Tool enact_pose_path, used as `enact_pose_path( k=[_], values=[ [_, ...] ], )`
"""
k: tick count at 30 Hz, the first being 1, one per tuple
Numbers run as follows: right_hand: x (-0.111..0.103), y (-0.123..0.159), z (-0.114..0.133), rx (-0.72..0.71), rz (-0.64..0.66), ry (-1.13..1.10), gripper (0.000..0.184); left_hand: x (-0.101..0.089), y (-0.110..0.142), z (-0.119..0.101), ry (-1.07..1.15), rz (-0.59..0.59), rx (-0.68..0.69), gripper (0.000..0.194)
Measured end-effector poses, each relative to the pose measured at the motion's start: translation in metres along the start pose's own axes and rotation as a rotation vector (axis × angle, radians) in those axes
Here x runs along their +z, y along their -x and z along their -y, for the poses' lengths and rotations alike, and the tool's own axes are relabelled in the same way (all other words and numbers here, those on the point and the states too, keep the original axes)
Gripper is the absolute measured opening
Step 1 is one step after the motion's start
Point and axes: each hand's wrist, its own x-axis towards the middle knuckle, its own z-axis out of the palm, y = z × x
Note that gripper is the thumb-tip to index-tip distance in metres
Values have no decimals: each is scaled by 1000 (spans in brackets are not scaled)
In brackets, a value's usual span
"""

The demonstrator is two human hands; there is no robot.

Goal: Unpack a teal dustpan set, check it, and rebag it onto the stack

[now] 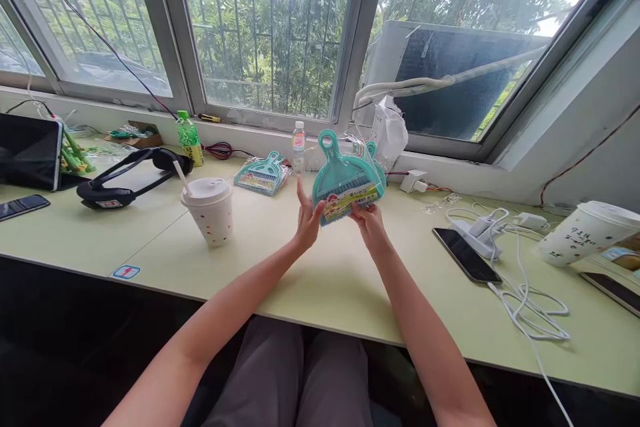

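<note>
A wrapped mini dustpan and brush set [345, 177] stands upright between my hands, just above the table. It is teal, in clear plastic with a yellow printed label. My left hand [307, 219] holds its lower left edge, thumb against the wrapper and index finger stretched upward. At the bottom edge, my right hand [369, 221] grips the pack between thumb and fingers. Another wrapped teal dustpan set [261, 173] lies flat on the table, to the left and farther back. A small clear bottle [299, 147] stands just behind my left hand.
On the left of the table [330, 280] are a paper cup with a straw [209, 213], a black headset [131, 177] and a green bottle [189, 139]. A phone [465, 255], white cables [530, 310] and a tilted cup [590, 232] lie at right. Windows rise behind.
</note>
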Motion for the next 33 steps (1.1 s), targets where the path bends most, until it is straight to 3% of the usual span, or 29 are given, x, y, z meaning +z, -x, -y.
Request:
enact_pose_path(
  k=[4,7,11,15,17,19,23,26,33],
  values=[
    [4,3,-4,-5,-23,9,38,-1,-9,-5,111,-76,-148,99],
    [4,5,-4,-34,-77,2,40,0,-12,1,253,-37,-313,71],
    [0,3,0,-58,-142,-17,42,2,-8,7,450,217,-595,55],
    [-4,0,4,-101,-161,-30,38,1,-2,7,510,531,-660,62],
    [-5,0,4,-107,-169,-34,37,0,0,8,480,627,-659,66],
    [-5,0,2,-98,-178,-47,38,0,-2,11,433,588,-624,66],
    [-8,-1,-4,-54,-191,-33,40,-2,-9,12,351,342,-477,62],
    [-11,-3,-10,-18,-161,-2,42,-3,-14,12,336,242,-423,64],
    [-28,-15,-21,103,-131,47,43,2,-8,27,314,226,-426,66]
  ],
)
